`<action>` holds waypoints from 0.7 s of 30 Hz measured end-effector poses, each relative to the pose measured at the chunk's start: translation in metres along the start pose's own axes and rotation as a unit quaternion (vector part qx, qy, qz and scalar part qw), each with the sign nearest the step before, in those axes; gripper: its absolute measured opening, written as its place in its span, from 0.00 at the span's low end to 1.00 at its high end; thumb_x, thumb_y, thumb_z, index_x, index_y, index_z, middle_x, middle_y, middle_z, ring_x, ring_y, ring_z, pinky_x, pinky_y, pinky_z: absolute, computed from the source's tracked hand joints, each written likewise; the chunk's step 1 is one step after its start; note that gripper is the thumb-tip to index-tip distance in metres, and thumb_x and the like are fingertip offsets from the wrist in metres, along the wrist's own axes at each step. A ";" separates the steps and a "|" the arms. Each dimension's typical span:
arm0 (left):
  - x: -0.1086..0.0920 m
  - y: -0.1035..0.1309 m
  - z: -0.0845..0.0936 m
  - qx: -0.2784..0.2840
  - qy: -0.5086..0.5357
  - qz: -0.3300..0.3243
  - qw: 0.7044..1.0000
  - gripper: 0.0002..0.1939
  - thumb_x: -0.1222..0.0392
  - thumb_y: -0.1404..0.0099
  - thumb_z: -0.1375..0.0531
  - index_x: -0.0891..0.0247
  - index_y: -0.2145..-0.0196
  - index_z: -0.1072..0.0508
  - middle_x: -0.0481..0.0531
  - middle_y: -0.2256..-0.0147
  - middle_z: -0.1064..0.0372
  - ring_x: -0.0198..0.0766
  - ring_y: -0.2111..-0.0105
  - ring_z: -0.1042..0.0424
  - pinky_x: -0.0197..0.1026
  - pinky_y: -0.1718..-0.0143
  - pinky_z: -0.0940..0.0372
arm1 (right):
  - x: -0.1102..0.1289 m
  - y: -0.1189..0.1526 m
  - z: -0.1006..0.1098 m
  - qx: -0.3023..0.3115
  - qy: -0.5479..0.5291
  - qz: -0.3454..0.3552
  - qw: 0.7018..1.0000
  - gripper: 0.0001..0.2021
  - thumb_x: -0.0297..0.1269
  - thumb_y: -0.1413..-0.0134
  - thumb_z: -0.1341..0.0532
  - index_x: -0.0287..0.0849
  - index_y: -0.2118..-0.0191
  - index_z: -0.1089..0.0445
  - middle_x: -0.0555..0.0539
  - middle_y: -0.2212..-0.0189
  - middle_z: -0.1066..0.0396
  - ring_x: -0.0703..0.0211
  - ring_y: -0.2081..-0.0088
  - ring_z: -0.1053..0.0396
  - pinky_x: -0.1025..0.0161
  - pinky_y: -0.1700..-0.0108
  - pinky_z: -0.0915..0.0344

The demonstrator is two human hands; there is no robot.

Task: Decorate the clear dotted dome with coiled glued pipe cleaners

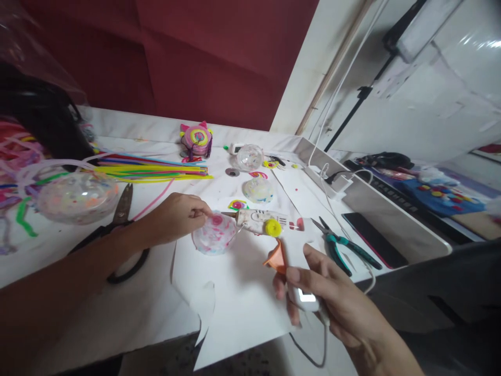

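Gripping a white glue gun (256, 221) in the right hand (331, 292), closed around its handle. Too blurred to read, dark markings on the gun. Touching the upper edge of a pink-flecked clear dome (214, 237), near the nozzle, with the left hand (182, 216); cannot tell whether pinching. Beneath the dome, white paper (238, 303) on the bench (156, 308); left of it, scissors (124, 204); right, pliers (335, 239).

So yeah, we're going bare-handed here, both our left hand (178, 214) and right hand (332, 287). Our left forearm (86, 261) is bare right out to the edge of view, and what shows of our right forearm (385, 344) is too. Fingers look pretty slim, and the right thumb (307, 278) has a short, plain nail, lol.
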State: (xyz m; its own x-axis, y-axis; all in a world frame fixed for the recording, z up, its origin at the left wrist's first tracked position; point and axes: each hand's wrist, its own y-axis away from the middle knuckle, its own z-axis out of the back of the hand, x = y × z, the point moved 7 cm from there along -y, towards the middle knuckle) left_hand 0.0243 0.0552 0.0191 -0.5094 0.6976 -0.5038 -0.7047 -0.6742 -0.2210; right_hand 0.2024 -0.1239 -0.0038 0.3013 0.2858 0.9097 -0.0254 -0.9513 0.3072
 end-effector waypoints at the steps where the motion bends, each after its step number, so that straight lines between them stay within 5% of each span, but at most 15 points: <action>1: 0.000 -0.001 0.000 0.000 0.002 -0.004 1.000 0.16 0.56 0.42 0.47 0.60 0.69 0.20 0.46 0.76 0.28 0.34 0.77 0.36 0.37 0.70 0.41 | 0.001 0.001 -0.002 -0.003 0.002 -0.001 1.000 0.18 0.45 0.53 0.27 0.41 0.67 0.34 0.46 0.76 0.23 0.64 0.83 0.32 0.69 0.83 0.35; 12: 0.001 -0.001 0.000 -0.016 0.025 -0.012 0.999 0.15 0.57 0.44 0.46 0.61 0.70 0.20 0.45 0.75 0.26 0.33 0.76 0.35 0.35 0.70 0.41 | 0.001 -0.007 -0.015 -0.017 0.032 -0.038 0.999 0.12 0.42 0.51 0.32 0.43 0.62 0.28 0.47 0.80 0.28 0.66 0.87 0.43 0.69 0.89 0.54; 21: -0.001 -0.001 -0.001 -0.048 0.032 -0.059 0.997 0.10 0.60 0.43 0.44 0.62 0.73 0.21 0.45 0.76 0.25 0.32 0.77 0.33 0.35 0.72 0.42 | -0.003 -0.013 -0.027 0.017 0.074 -0.050 0.996 0.16 0.42 0.43 0.37 0.37 0.53 0.31 0.51 0.80 0.30 0.71 0.86 0.45 0.73 0.86 0.50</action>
State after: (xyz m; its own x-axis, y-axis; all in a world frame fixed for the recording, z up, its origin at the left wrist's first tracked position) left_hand 0.0253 0.0549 0.0190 -0.3919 0.7584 -0.5208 -0.7050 -0.6113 -0.3596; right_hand 0.1759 -0.1095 -0.0024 0.1577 0.3911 0.9068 0.0305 -0.9197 0.3914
